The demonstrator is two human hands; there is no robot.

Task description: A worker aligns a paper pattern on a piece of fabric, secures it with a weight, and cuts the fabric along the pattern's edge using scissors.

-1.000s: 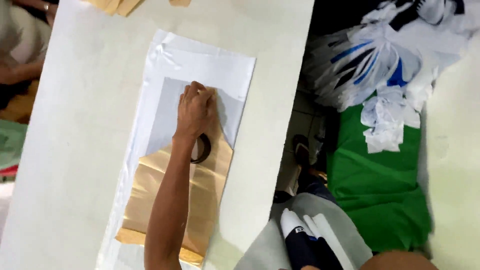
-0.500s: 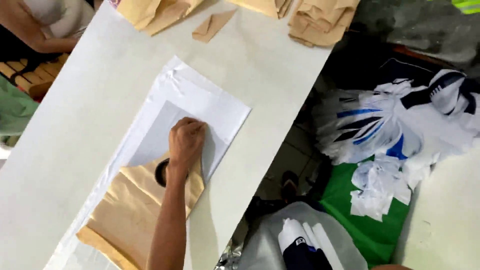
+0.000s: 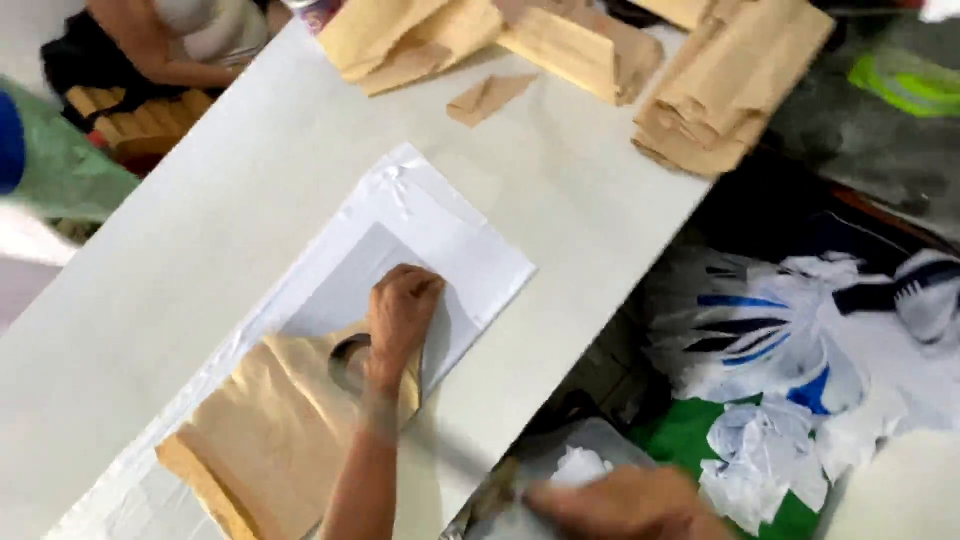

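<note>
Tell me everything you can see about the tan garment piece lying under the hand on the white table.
The tan garment piece looks like soft, matte woven fabric, beige-brown, lying flat on a clear plastic bag that is spread on the white table. It has a rounded dark opening near its upper edge, like a neckline, and one lower corner is folded double. Its upper part slips into the bag over a pale grey sheet. The left hand presses down just beyond that opening, with the forearm lying across the cloth.
</note>
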